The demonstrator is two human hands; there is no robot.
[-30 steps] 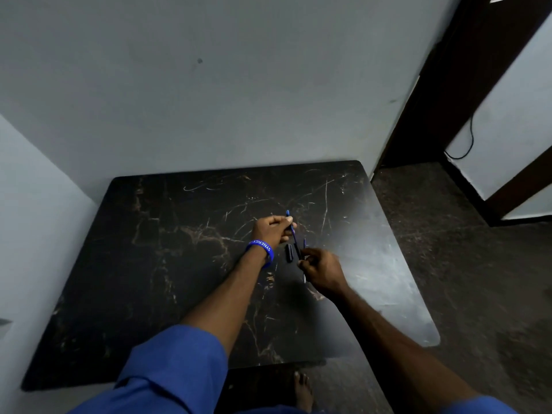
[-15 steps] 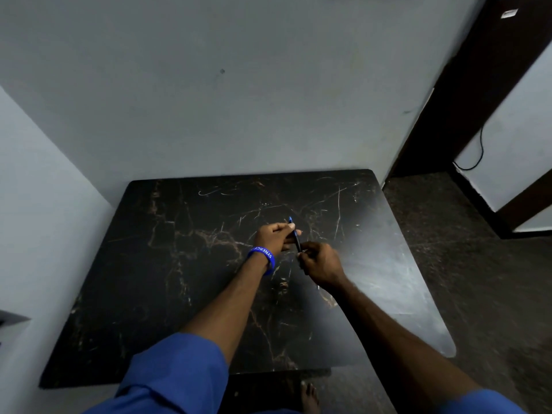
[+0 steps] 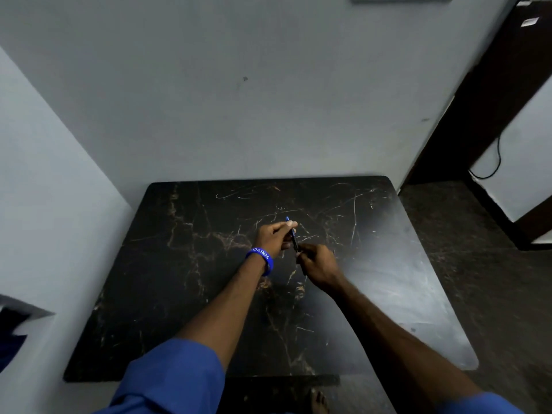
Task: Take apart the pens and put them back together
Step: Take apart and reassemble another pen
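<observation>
A thin pen [image 3: 293,236] with a blue far end and a dark barrel is held above the middle of the black marble table [image 3: 185,264]. My left hand [image 3: 273,239], with a blue wristband, pinches the pen near its blue end. My right hand [image 3: 318,265] grips the pen's near, dark end, and the fingers hide that end. The two hands almost touch. Whether loose pen parts lie on the table under the hands cannot be told.
Grey walls [image 3: 239,100] close the table in at the back and left. A dark doorway [image 3: 484,100] and dark floor [image 3: 478,264] lie to the right. A bare foot [image 3: 319,401] shows below the table's near edge.
One second ago my right hand was lower, by small dark pen parts on the table. It has since risen to the pen in my left hand and closed on its near end.
</observation>
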